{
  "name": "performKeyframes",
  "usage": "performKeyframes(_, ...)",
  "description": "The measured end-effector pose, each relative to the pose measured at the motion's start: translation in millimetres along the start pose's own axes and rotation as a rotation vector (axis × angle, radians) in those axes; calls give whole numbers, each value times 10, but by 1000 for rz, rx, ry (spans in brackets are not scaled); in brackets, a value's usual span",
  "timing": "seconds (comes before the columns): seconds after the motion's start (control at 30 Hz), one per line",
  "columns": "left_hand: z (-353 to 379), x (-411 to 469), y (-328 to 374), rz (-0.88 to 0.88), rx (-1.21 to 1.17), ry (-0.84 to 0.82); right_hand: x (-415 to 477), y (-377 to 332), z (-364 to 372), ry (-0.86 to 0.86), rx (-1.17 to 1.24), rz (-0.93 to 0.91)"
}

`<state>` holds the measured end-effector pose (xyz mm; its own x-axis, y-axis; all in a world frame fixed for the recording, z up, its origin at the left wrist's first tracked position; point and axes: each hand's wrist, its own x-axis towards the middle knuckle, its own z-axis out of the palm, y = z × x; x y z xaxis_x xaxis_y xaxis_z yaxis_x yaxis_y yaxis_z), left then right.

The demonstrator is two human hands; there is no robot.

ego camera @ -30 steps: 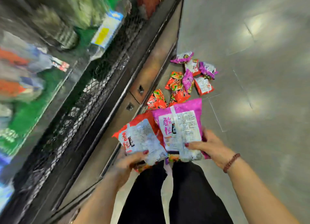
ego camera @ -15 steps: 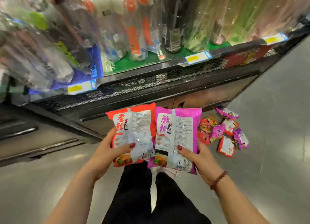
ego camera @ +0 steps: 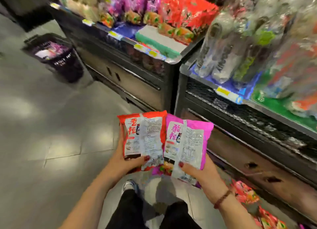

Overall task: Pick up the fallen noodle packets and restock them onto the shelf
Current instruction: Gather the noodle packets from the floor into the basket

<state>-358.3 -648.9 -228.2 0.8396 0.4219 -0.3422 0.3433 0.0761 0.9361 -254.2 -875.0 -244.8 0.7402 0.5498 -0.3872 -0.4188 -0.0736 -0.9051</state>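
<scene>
1. Bottom of the frame, closest to me: my black trousers (ego camera: 130, 210) and one pale shoe (ego camera: 129, 186) on the grey floor tiles (ego camera: 51, 126).
2. My left hand (ego camera: 127, 162) grips the red noodle packet (ego camera: 144, 138) by its lower end. The thumb (ego camera: 146, 158) is curled across the front near the bottom edge. The other fingers go round the back, so they're mostly hidden.
3. My right hand (ego camera: 204, 175), with a beaded bracelet (ego camera: 223, 198) on the wrist, has the same kind of hold on the pink packet (ego camera: 187, 143). The thumb is pressed on the front low down, and the rest of the fingers are tucked behind where I can't see them.
4. Both packets sit in the middle of the frame, roughly upright with the printed backs facing me. They're side by side with their inner edges touching, red one on the left.
5. Lower right: more fallen packets (ego camera: 245, 192) lie on the floor right by the base of the dark shelf unit (ego camera: 257, 143). They're pretty blurry.
6. Right side, above that: shrink-wrapped bottles (ego camera: 223, 48) stand on the unit, smeared by blur.
7. Top middle: the noodle shelf (ego camera: 154, 47) is stocked with red and purple packs (ego camera: 171, 9), with yellow price tags along its front edge.
8. Upper left: a black basket (ego camera: 56, 57) stands on the floor beside that shelf, with something pinkish inside.
</scene>
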Motion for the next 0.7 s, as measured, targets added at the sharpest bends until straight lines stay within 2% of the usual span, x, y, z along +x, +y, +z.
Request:
performKeyframes(0.17,-1023,-122,-116,21,-51,221,564,-144,1023,-196,-124,9)
performKeyframes(0.47,-2877,-229,-216,78,-179,547,1289,-193,3107,-309,-205,33)
performKeyframes(0.7,-3643,-23,-383,79,-295,774,1797,-294,4031,-367,-288,43)
